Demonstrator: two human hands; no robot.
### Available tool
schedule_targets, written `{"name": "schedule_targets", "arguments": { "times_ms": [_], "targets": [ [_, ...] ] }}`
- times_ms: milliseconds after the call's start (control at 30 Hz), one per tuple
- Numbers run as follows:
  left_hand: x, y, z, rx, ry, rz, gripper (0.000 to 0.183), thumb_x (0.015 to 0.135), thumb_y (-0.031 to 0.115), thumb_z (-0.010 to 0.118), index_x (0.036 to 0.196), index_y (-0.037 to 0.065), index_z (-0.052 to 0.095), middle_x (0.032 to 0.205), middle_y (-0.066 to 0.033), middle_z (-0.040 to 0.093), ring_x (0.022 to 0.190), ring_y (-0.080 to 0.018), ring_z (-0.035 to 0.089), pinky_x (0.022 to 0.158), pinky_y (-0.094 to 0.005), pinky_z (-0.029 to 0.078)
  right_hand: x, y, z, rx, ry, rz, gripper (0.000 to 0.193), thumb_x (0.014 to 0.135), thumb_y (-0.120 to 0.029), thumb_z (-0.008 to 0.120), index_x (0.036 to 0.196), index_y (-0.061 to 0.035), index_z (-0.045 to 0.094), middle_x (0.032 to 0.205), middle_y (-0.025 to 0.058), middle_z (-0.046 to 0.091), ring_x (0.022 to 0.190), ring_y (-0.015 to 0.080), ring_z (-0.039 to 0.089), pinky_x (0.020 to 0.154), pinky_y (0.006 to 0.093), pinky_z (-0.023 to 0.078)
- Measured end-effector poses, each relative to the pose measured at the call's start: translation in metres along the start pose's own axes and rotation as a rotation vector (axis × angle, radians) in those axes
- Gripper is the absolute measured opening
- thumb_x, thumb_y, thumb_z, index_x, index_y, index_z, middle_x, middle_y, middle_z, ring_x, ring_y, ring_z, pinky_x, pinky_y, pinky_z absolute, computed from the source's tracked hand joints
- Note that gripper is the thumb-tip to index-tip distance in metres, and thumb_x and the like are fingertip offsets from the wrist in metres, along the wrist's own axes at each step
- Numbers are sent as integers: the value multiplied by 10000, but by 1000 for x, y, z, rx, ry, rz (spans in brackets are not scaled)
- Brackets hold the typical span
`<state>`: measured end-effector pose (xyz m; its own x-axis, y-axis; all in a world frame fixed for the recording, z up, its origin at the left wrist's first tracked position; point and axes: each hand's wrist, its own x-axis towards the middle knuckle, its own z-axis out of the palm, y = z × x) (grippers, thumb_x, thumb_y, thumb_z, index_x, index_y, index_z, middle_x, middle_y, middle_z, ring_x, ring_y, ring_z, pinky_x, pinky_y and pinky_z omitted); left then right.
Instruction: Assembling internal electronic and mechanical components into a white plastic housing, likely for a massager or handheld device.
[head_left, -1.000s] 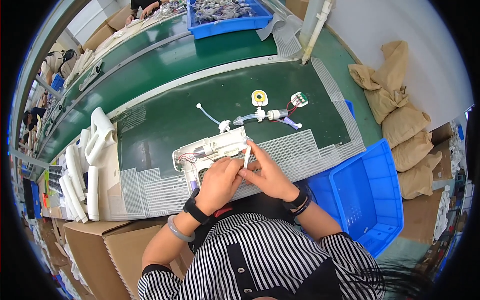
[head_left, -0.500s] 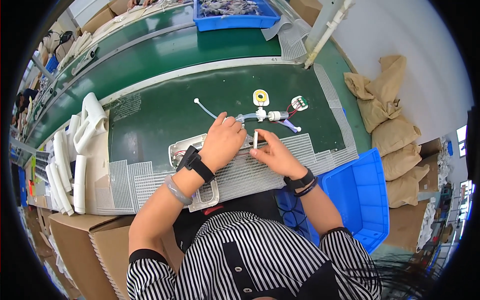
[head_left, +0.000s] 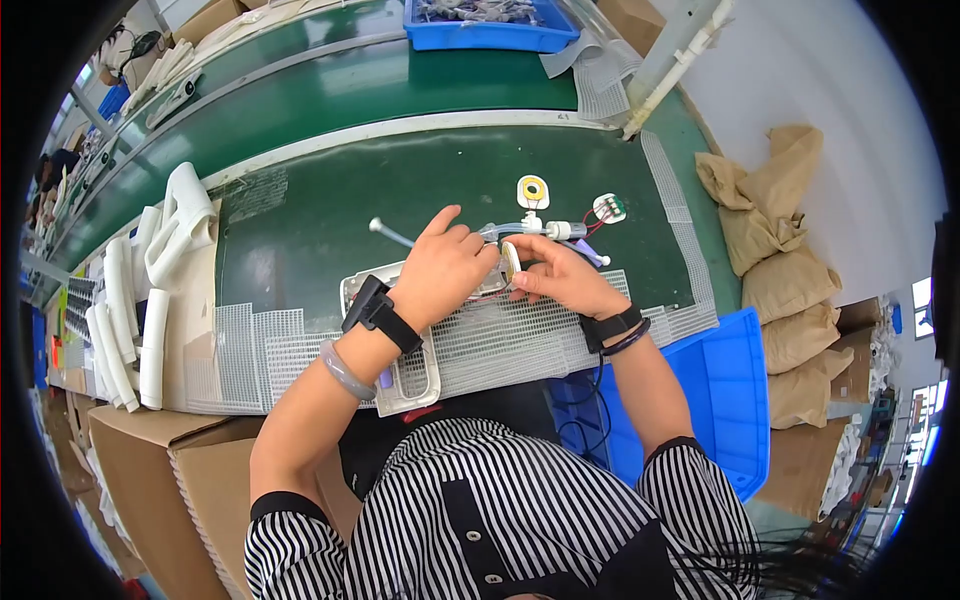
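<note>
A small white plate (head_left: 512, 262) with a yellowish face stands on edge between the thumb and fingers of my right hand (head_left: 568, 280). Close by on its left is my left hand (head_left: 445, 270), index finger stretched away from me, other fingers bent; whatever they grip is hidden. Partly under my left hand and wrist lies a white plastic housing (head_left: 432, 385) with a long loop-shaped opening. Just beyond my hands, a clear tube (head_left: 392, 234) leads to a white fitting and a small cylindrical pump (head_left: 565, 231). Wires join a yellow-ringed disc (head_left: 533, 190) and a small green-and-white board (head_left: 609, 209) to this assembly.
White curved plastic parts (head_left: 182, 225) are piled at the left. Grey mesh matting (head_left: 520, 345) covers the green table's near edge. A blue bin (head_left: 720, 400) stands at the right, with brown sacks (head_left: 790, 270) beyond. A filled blue tray (head_left: 490, 36) sits at the back.
The white plate in my right hand has turned, so that its yellowish face shows more. Both hands stay close together. The whole view has shifted slightly.
</note>
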<state>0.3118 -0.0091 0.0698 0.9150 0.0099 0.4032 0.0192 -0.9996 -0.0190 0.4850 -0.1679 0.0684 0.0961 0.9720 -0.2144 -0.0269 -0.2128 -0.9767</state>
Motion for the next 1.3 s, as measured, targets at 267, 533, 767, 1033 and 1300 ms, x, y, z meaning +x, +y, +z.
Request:
{"name": "schedule_targets", "arguments": {
  "times_ms": [267,533,767,1033,1300],
  "targets": [
    [4,14,8,-19,-34,-169,84,790,127,654,871,108,651,787,-28,624,819,-220,628,730,-359,489,10,0,-2,-40,-1,-18,539,1000,-143,634,1485,-8,440,1210,90,657,913,110,668,735,246,545],
    [5,18,14,-31,-43,-271,51,769,117,665,814,93,665,813,-39,658,833,-239,641,741,-382,509,17,3,-3,-87,-21,-10,537,1001,-148,631,1486,-16,439,1181,69,668,902,102,664,737,246,543],
    [2,25,19,-36,-34,-380,35,760,117,683,771,84,691,850,-50,685,834,-256,637,747,-395,517,18,4,0,-100,-28,39,534,997,-171,644,1473,-19,456,1147,63,673,844,95,661,716,238,535],
    [-7,16,13,-227,1,-414,66,812,119,681,823,65,715,876,-36,723,890,-257,640,791,-402,530,22,4,3,-55,-54,6,528,995,-177,650,1465,-22,465,1119,69,673,838,102,652,730,261,552],
    [-8,17,16,-137,-37,-347,78,817,135,674,789,67,700,847,-37,718,843,-258,626,751,-402,519,24,15,6,-123,-78,-98,516,989,-163,657,1440,4,471,1114,98,676,874,103,636,739,272,567]
  ]
}}
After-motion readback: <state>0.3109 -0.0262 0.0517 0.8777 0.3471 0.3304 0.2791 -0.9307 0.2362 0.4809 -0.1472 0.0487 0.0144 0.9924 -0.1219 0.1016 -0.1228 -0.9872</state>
